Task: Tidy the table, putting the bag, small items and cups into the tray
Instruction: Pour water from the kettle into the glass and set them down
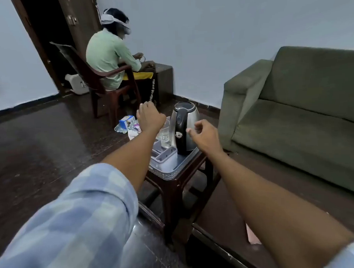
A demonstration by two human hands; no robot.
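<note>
Left hand [150, 117] above tray [163, 175], grip unclear; right hand [205, 136] loosely curled, empty; tray lengthwise away.

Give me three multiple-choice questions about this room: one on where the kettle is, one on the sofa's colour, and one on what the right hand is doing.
1. Where does the kettle stand?
A. on the chair
B. in the tray on the small table
C. on the floor

2. What colour is the sofa?
A. red
B. white
C. green

3. What is the right hand doing?
A. holding a glass
B. gripping a chair arm
C. holding nothing, fingers loosely curled

Answers:
1 B: the kettle's base sits inside the tray's rim, on top of the small table.
2 C: the sofa's cushions and arm are dull green.
3 C: the right hand hovers beside the kettle with nothing in it.
</note>
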